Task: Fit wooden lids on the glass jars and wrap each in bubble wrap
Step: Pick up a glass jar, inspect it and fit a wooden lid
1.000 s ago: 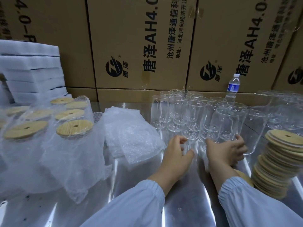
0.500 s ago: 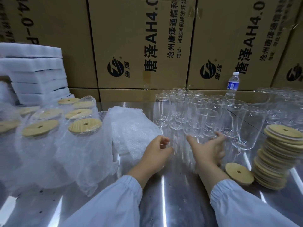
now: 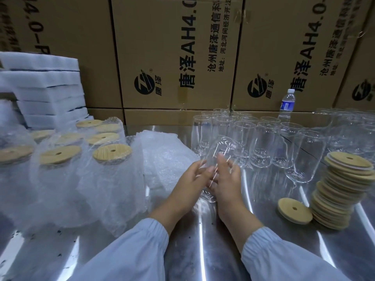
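Lower centre: pale blue sleeves (image 3: 142, 250) with gathered cuffs, over a mirror-bright metal worktop (image 3: 203, 250). Just above, at mid-frame: left hand (image 3: 190, 181) and right hand (image 3: 228, 185), each grip wrapped around one clear, smooth glass jar (image 3: 222, 148), clamped between them, tilted, base low, rim leaning up and away. Lower right: a single round wooden lid (image 3: 294, 210) with a centre hole, lying flat just beside a leaning stack of lids (image 3: 345, 191). Left of the hands: crumpled bubble wrap sheets (image 3: 166, 159); further left, wrapped jars (image 3: 111, 179) capped in pale wood grain. Behind the hands: upright empty jars (image 3: 261, 142), crowded together. Far back: a plastic water bottle (image 3: 287, 104), white foam slabs (image 3: 46, 92) stacked at upper left, printed cardboard boxes (image 3: 174, 57).
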